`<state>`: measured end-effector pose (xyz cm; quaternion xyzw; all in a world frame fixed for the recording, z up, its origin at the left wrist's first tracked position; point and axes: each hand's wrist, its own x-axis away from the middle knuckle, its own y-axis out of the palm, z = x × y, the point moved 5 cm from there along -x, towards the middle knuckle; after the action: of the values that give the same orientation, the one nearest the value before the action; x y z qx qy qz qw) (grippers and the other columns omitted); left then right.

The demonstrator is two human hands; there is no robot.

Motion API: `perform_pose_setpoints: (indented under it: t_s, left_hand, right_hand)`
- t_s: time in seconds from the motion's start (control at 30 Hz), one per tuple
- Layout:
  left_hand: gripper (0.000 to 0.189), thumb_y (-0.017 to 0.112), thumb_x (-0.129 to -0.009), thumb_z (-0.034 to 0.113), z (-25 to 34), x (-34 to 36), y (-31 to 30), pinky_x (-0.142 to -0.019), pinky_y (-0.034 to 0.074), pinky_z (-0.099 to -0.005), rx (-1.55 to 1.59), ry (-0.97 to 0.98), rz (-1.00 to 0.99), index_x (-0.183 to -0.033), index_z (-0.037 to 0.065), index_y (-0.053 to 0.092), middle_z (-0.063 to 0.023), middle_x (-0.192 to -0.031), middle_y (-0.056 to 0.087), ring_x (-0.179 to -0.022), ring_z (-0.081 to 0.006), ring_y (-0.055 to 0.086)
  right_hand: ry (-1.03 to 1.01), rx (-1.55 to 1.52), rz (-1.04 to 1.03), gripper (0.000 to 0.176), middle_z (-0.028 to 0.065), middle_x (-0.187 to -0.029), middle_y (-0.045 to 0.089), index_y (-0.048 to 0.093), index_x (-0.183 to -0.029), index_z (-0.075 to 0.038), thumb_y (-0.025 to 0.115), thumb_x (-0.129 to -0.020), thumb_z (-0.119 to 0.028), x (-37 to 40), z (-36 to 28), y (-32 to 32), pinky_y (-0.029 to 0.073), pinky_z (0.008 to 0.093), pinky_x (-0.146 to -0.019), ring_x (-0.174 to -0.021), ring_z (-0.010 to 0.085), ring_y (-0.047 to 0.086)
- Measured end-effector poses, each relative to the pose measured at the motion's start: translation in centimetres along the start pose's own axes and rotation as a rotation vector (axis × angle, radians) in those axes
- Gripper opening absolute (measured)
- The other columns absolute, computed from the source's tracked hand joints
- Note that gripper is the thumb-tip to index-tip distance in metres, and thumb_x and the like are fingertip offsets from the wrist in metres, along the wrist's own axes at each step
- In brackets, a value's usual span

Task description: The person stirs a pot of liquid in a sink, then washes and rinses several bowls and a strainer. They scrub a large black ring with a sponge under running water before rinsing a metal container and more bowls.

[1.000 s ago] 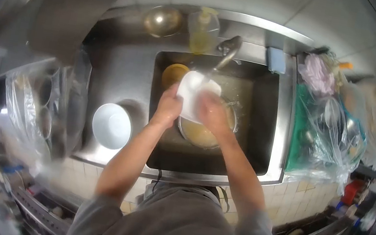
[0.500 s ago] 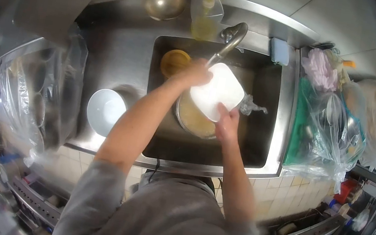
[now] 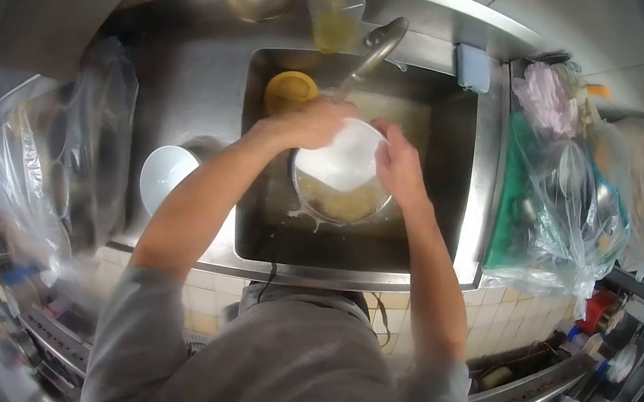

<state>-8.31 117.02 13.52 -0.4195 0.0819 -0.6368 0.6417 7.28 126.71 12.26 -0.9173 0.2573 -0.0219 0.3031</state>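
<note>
Head view: we find both hands over the sink [image 3: 461, 182]. The left hand [image 3: 313, 125] is closed on the far-left edge of a white dish [image 3: 343, 160]. The right hand [image 3: 396, 162] grips its right edge, fingers curled over the rim. The dish is thus held between the two hands, tilted, directly above a metal pot [image 3: 339, 202] of cloudy yellowish water. We judge that this position lets runoff fall into the pot rather than onto the bench [image 3: 188, 85]. The tap [image 3: 375, 44] reaches toward the dish from behind; whether water runs we cannot tell. A yellow tub [image 3: 289, 92] sits in the sink's far-left corner, near the left hand. A soap bottle [image 3: 335, 9] and a sponge [image 3: 472, 66] stand on the ledge behind, near the tap. A white bowl [image 3: 164, 175] rests on the bench left of the sink.
</note>
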Motion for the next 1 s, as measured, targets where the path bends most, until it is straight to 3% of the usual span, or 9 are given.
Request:
perform_pose_setpoints:
  t_s: [0.13,0.3,0.47,0.57,0.63,0.73,0.83,0.97,1.0]
  left_hand:
    - [0.051,0.046,-0.093,0.003,-3.3,3.5,-0.8,-0.105,0.044,-0.0400,0.308,-0.141,0.218,-0.143,0.012,0.051,-0.0218,-0.133,0.061,-0.122,-0.0356,0.059]
    - [0.043,0.046,-0.097,0.007,-4.1,5.4,-1.0,-0.102,0.045,-0.0399,0.382,-0.242,0.406,-0.139,0.009,0.054,-0.0224,-0.129,0.063,-0.119,-0.0366,0.061]
    - [0.034,0.049,-0.099,0.013,-5.7,3.9,0.2,-0.097,0.047,-0.0420,0.446,-0.279,0.460,-0.130,0.001,0.059,-0.0240,-0.121,0.066,-0.113,-0.0381,0.063]
    - [0.035,0.055,-0.094,0.013,-4.5,2.1,1.8,-0.094,0.049,-0.0428,0.458,-0.226,0.356,-0.124,-0.003,0.061,-0.0267,-0.115,0.068,-0.109,-0.0400,0.065]
    - [0.036,0.056,-0.091,0.011,-2.2,2.1,1.9,-0.094,0.050,-0.0431,0.342,-0.193,0.236,-0.123,-0.004,0.063,-0.0287,-0.116,0.067,-0.112,-0.0409,0.064]
    - [0.041,0.051,-0.090,0.002,0.4,4.1,2.6,-0.094,0.051,-0.0467,0.291,-0.098,0.240,-0.129,0.005,0.061,-0.0244,-0.121,0.066,-0.113,-0.0423,0.062]
    - [0.049,0.050,-0.089,-0.003,1.9,6.8,3.5,-0.092,0.053,-0.0481,0.245,0.035,0.320,-0.134,0.013,0.058,-0.0190,-0.123,0.066,-0.112,-0.0416,0.062]
    - [0.055,0.050,-0.088,-0.006,3.1,11.5,3.5,-0.087,0.058,-0.0457,0.127,0.159,0.461,-0.136,0.019,0.056,-0.0139,-0.129,0.064,-0.109,-0.0380,0.064]
    - [0.056,0.052,-0.086,-0.008,3.4,12.5,3.6,-0.088,0.059,-0.0434,0.074,0.123,0.443,-0.135,0.019,0.057,-0.0122,-0.130,0.062,-0.109,-0.0355,0.065]
  right_hand:
    - [0.133,-0.064,0.038,0.037,0.0219,-0.114,0.067,0.056,-0.126,-0.007,0.052,-0.089,0.001,-1.4,1.8,1.0,0.054,0.0476,-0.086,-0.101,0.0444,0.064]
    - [-0.066,0.022,-0.033,0.037,0.0179,-0.132,0.056,0.059,-0.122,-0.006,0.056,-0.086,0.001,-4.0,-3.4,3.3,0.051,0.0449,-0.094,-0.112,0.0395,0.060]
    - [-0.260,-0.037,-0.035,0.025,0.0173,-0.113,0.067,0.065,-0.111,-0.002,0.058,-0.088,0.000,-7.0,-7.3,5.7,0.051,0.0457,-0.092,-0.108,0.0403,0.062]
    - [-0.129,-0.229,0.002,0.015,0.0160,-0.100,0.070,0.068,-0.105,-0.001,0.061,-0.093,-0.006,-7.6,-6.7,6.6,0.054,0.0412,-0.087,-0.097,0.0340,0.067]
    - [0.107,-0.383,0.052,0.017,0.0125,-0.092,0.070,0.068,-0.105,0.000,0.061,-0.098,-0.014,-6.5,-4.9,5.6,0.055,0.0340,-0.076,-0.081,0.0212,0.068]
    - [0.281,-0.370,0.102,0.020,0.0072,-0.083,0.068,0.067,-0.108,0.000,0.060,-0.101,-0.018,-3.5,-2.4,2.6,0.053,0.0279,-0.068,-0.072,0.0112,0.064]
    - [0.508,-0.446,0.208,0.019,0.0046,-0.078,0.066,0.066,-0.109,0.000,0.060,-0.101,-0.017,1.2,2.4,-0.4,0.053,0.0264,-0.065,-0.067,0.0096,0.062]
    - [0.549,-0.366,0.148,0.018,0.0066,-0.078,0.067,0.064,-0.109,0.001,0.060,-0.100,-0.015,6.0,7.2,0.6,0.054,0.0292,-0.066,-0.067,0.0125,0.065]
    - [0.459,-0.236,0.120,0.019,0.0086,-0.079,0.067,0.063,-0.108,0.002,0.061,-0.100,-0.015,6.5,6.6,1.1,0.055,0.0308,-0.067,-0.070,0.0144,0.066]
